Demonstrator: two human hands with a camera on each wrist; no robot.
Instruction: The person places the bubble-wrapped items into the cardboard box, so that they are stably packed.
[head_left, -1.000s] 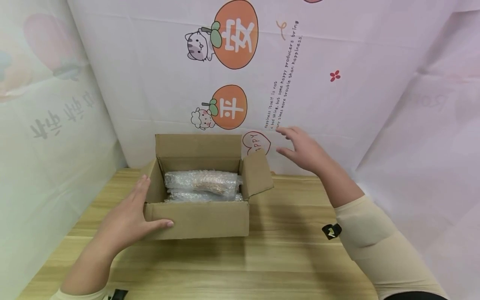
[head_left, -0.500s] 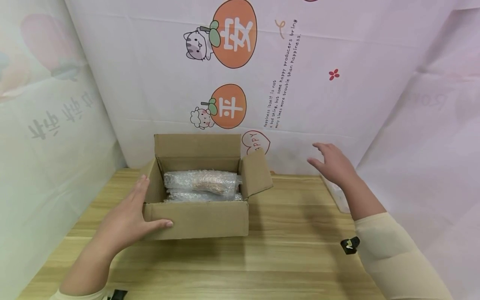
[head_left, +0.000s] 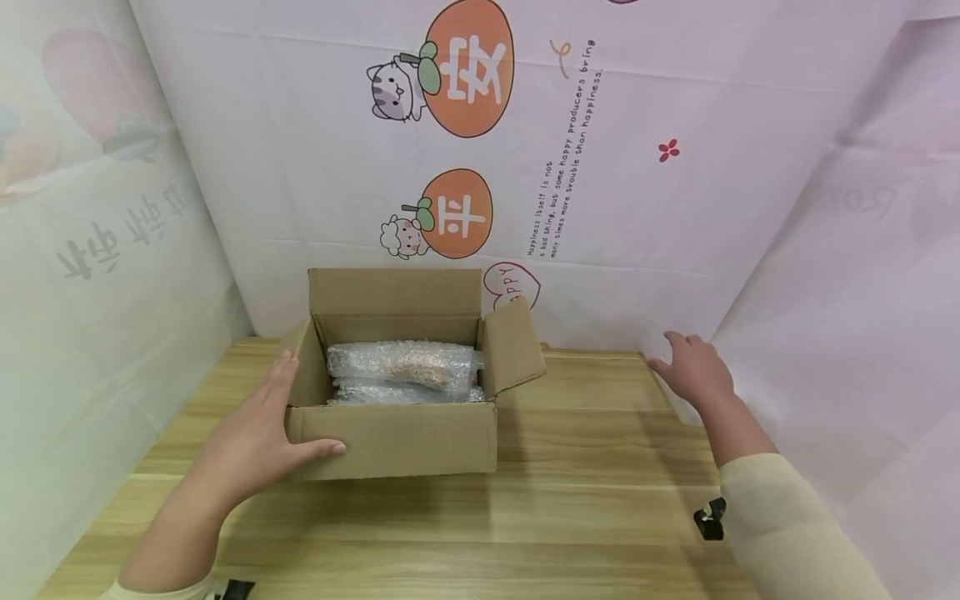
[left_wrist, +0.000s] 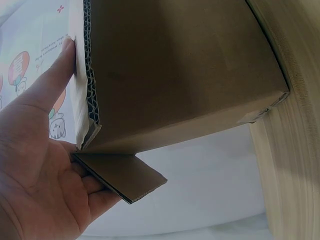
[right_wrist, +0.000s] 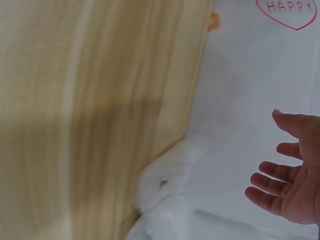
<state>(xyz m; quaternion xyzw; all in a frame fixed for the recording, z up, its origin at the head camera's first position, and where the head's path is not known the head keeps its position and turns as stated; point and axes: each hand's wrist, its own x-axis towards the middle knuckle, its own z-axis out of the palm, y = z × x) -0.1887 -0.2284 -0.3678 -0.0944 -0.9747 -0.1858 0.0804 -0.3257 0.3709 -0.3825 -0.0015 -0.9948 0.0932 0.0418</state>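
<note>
An open cardboard box [head_left: 393,442] stands on the wooden table, left of centre, its flaps raised or folded outward. Inside lie bubble-wrapped bundles [head_left: 405,364]; the upper one shows something orange-brown through the wrap. My left hand [head_left: 251,433] holds the box's near left corner, thumb on the front and fingers along the left flap. In the left wrist view, the fingers reach behind a small flap [left_wrist: 125,175]. My right hand [head_left: 693,371] is raised at the far right, fingers spread and slightly bent, holding nothing. Below it in the right wrist view is crumpled translucent plastic-like material [right_wrist: 162,182].
A wooden table [head_left: 585,517] lies beneath the box. White printed sheeting [head_left: 600,167] with orange fruit drawings and lettering hangs behind, with more sheeting on both sides. The box's right flap [head_left: 513,346] sticks outward.
My right hand has moved right and down, from beside the box toward the table's far right corner. The left hand and the box have stayed in place.
</note>
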